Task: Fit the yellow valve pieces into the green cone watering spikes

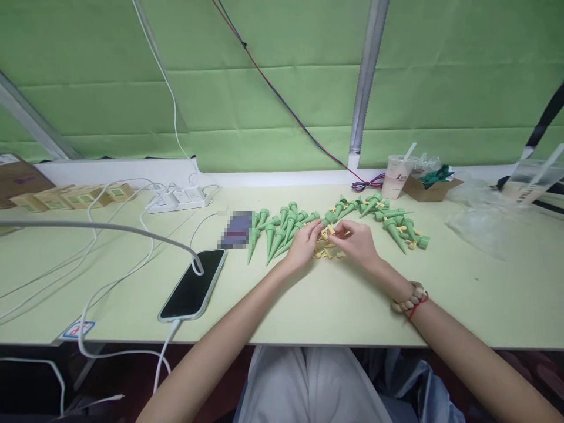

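1. A small yellow clip (330,231) sits pinched between the fingers of the left hand (304,244) and the right hand (356,241), mid-counter, touching a green spike (328,218); which fingers bear the load is hard to tell.
2. The clip could slip and vanish among the loose yellow clips (325,253) just below the hands.
3. A sweeping wrist could scatter the spike pile (277,229) left or the heap (396,226) right.
4. The phone (194,284) and its cable lie near the left forearm, by the counter (308,305) edge; bare room lies front-right.
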The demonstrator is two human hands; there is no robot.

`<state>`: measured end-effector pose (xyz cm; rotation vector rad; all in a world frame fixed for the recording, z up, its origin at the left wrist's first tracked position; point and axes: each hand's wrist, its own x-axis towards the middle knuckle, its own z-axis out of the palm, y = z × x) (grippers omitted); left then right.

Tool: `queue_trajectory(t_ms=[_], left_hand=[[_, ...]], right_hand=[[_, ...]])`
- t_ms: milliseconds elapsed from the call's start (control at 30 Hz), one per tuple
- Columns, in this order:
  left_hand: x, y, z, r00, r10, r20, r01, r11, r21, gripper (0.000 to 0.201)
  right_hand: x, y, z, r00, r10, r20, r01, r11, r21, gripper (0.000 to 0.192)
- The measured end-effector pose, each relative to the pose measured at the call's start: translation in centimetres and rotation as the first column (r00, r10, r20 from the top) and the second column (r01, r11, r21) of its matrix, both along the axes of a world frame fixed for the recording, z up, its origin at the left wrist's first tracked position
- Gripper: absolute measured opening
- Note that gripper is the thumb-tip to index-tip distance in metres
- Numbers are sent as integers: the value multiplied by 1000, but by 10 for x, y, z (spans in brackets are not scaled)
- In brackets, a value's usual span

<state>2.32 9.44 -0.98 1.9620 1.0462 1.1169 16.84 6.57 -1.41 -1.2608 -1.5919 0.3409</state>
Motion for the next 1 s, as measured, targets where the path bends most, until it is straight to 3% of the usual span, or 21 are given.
queue_trajectory(t_ms=[67,133,200,267,367,467,533,600,667,700,767,800,867,933,1000], left_hand=[[-1,1,0,999,-28,42,29,1000,-9,39],[-3,4,0,995,-49,82,50,999,-4,40],[-5,6,3,992,-72,106,70,997,23,39],[-7,6,6,988,-104,111,100,994,43,38],[-10,3,10,993,-110,48,106,992,74,37],[-9,0,8,996,4,-85,5,994,109,37],[-7,-1,5,986,69,-150,-52,992,114,37],[-5,-1,2,982,92,-164,-74,991,114,37],[-3,-1,1,985,101,-142,-85,990,115,37],[-3,-1,1,988,100,-121,-87,990,107,37],[-3,-1,4,996,70,-56,-65,995,76,38],[-4,-1,5,999,44,-16,-43,997,56,39],[-5,0,8,999,-6,48,5,1000,28,39],[-7,1,10,996,-31,82,29,999,19,39],[-8,2,12,995,-44,92,42,999,17,39]], right_hand=[[-3,-1,4,961,156,-230,-206,956,-211,27],[-5,-3,9,830,262,-492,-455,829,-325,37],[-7,-4,13,675,271,-686,-610,727,-314,41],[-7,-5,15,582,238,-777,-655,703,-276,39],[-5,-4,13,628,200,-752,-573,773,-273,38],[-4,-1,8,803,154,-576,-338,913,-228,34],[-4,-1,3,922,111,-371,-158,982,-99,27],[-4,0,0,987,56,-150,-43,995,91,21],[-4,-1,-1,998,13,-62,0,979,202,20],[-4,-1,0,996,18,-93,-1,984,181,21],[-5,-2,2,965,65,-253,-69,998,-6,28],[-5,-2,4,928,103,-359,-159,978,-133,33],[-6,-3,8,798,173,-577,-409,859,-307,42],[-6,-3,11,648,198,-736,-594,736,-325,43],[-6,-3,13,559,184,-809,-660,689,-299,37]])
